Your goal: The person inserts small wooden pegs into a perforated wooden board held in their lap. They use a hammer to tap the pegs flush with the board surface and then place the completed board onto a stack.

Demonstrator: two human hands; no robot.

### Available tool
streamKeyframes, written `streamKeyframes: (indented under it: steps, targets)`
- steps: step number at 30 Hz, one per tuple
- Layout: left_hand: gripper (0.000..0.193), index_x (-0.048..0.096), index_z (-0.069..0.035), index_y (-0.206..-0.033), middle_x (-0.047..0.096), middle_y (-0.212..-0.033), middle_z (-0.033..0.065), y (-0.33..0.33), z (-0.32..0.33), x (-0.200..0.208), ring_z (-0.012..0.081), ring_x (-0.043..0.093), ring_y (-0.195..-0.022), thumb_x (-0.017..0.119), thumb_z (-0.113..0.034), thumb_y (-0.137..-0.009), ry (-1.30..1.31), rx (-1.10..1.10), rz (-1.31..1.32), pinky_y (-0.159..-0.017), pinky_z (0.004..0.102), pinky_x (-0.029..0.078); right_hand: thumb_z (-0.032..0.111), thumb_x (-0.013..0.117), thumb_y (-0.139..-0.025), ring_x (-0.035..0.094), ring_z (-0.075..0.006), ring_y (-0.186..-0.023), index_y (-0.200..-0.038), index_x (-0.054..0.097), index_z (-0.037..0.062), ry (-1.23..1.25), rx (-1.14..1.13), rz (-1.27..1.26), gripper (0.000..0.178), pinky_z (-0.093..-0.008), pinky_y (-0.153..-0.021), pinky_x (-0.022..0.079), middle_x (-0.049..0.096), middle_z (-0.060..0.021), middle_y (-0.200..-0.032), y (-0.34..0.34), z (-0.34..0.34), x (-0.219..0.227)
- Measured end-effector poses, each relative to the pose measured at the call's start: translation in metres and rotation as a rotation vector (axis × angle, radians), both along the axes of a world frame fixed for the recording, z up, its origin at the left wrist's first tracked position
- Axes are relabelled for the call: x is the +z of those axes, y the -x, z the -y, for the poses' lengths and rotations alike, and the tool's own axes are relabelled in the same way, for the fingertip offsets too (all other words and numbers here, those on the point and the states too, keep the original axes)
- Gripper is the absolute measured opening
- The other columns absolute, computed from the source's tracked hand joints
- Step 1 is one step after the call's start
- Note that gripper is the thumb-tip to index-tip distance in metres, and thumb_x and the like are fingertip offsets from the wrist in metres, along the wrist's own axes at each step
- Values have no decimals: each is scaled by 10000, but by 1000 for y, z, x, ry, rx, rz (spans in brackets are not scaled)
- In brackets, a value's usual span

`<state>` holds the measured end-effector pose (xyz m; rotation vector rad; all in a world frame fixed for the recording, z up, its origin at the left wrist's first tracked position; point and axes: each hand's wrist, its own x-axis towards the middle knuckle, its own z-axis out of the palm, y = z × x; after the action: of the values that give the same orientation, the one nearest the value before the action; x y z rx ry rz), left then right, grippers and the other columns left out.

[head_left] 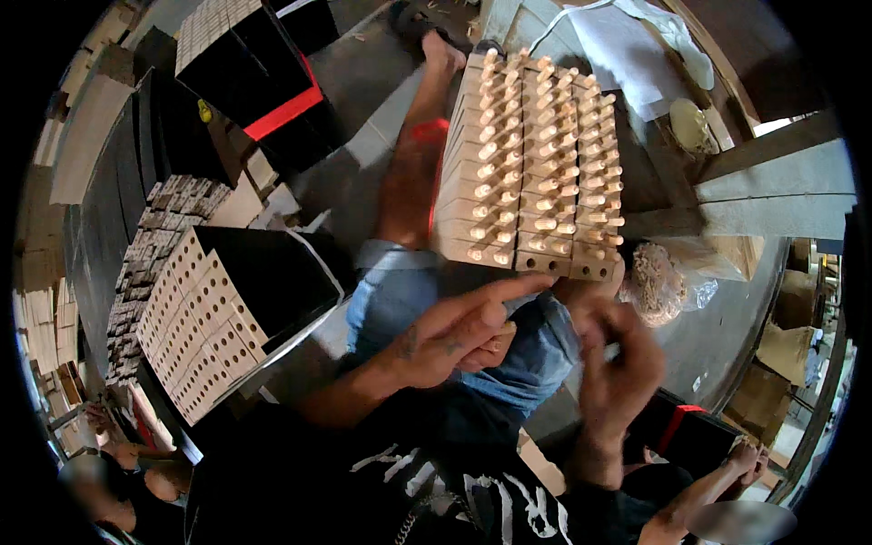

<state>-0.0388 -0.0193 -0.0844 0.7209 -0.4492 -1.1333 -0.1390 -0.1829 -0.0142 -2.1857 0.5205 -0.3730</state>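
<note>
A bundle of wooden boards [459, 204] stands before me by my knees, with rows of wooden dowels [548, 186] sticking out of its face. Dark bare holes show along its near edge. My left hand [450, 341] has its index finger stretched toward that edge, its other fingers curled in. Whatever those curled fingers hold is too hidden to name. Beside the bundle's near right corner, my right hand [622, 363] is raised and smeared by motion, its fingers bent. I cannot make out anything between them.
A clear bag of dowels [656, 282] lies right of the bundle. Drilled boards with black sides [195, 327] stand at left, near stacked wooden pieces [159, 250]. Black-and-red bundles [286, 109] stand farther back. Other people work at the lower left and lower right, one with hands [747, 459] together.
</note>
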Motion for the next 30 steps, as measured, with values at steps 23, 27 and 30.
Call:
streamKeyframes:
  steps: [23, 27, 30]
  targets:
    - [506, 444, 45, -1384, 419, -714, 6, 8, 5, -3, 66, 356, -569, 369, -357, -1087, -226, 114, 15, -493, 212, 297, 38, 792, -784, 613, -282, -677, -855, 634, 14, 443, -21, 69, 174, -361, -594, 475, 600, -114, -805, -13, 34, -4]
    - [508, 424, 38, -1401, 405, -704, 3, 9, 7, -7, 66, 352, -566, 368, -357, -1087, -169, 115, 28, -492, 216, 295, 30, 783, -781, 601, -308, -672, -845, 621, 16, 386, -9, 42, 176, -368, -595, 469, 583, -118, -790, -6, 47, -3]
    - [514, 405, 39, -1413, 396, -696, 2, 10, 12, -9, 65, 344, -558, 375, -356, -1086, -168, 105, 19, -490, 218, 290, 45, 772, -791, 591, -320, -672, -845, 612, 22, 479, 3, 22, 170, -375, -595, 467, 571, -116, -788, -13, 51, 1]
